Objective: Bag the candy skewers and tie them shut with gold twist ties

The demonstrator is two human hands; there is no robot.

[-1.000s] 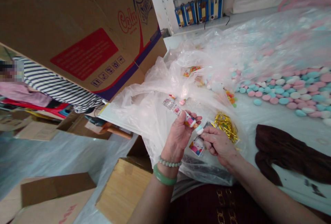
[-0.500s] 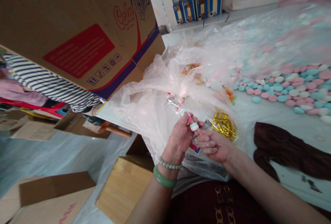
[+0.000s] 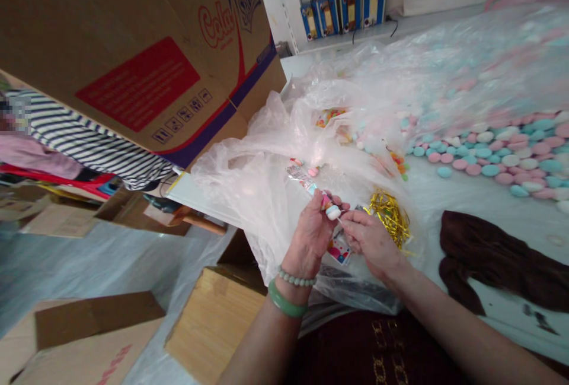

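Observation:
My left hand (image 3: 315, 228) is closed around a striped candy (image 3: 333, 212) in a printed clear wrapper, its white and pale blue end showing past the fingers. The fingertips of my right hand (image 3: 365, 235) are pinched at a thin pale strand or stick by that end; exactly what it is stays too small to tell. Beyond my left thumb lies a printed clear wrapper (image 3: 300, 177). A bundle of gold twist ties (image 3: 389, 219) is just past my right hand. A colourful printed card or packet (image 3: 339, 251) shows below the two hands.
A sheer plastic bag (image 3: 267, 177) spreads under my hands. Pink, blue and white candies (image 3: 511, 153) are heaped at right, near a dark brown cloth (image 3: 493, 254). A large cardboard box (image 3: 133, 35) stands at left; a person in a striped top (image 3: 89, 136) is behind it.
The fingers of my right hand have turned and drawn into a tighter pinch at the candy's end. My left hand keeps its hold. The view has shifted slightly.

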